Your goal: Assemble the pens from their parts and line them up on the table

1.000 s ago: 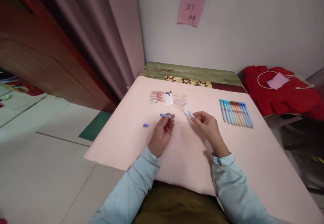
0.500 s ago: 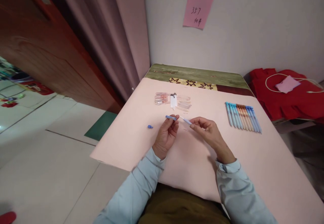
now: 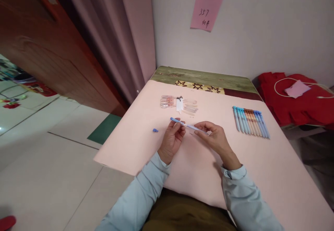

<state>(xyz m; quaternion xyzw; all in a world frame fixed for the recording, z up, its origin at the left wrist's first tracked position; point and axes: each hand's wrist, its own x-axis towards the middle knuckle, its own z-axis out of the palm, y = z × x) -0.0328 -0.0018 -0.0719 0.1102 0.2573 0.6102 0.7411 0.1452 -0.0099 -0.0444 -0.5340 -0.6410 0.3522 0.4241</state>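
Observation:
My left hand (image 3: 172,138) pinches a short blue pen barrel (image 3: 175,120) between thumb and fingers. In my right hand (image 3: 211,133) is the pale blue pen half (image 3: 193,127), its white end meeting the open end of the blue barrel. The two parts lie nearly in one line above the table. A small dark blue cap piece (image 3: 155,130) rests on the table left of my left hand. Beyond my hands are white refills (image 3: 180,105) with dark tips, between clear pinkish tubes (image 3: 167,101) and clear pale tubes (image 3: 190,107).
Finished-looking pens (image 3: 251,122) in blue, brown and violet-blue lie in a row at the right. Red cloth (image 3: 271,102) with a white cable (image 3: 278,81) is beyond the table's right edge. A wooden door (image 3: 65,56) and curtain (image 3: 130,25) stand at the left.
My right hand's pen half has come left, and its white end has met the blue barrel, closing the gap. The barrel in my left hand has tilted slightly into line with it.

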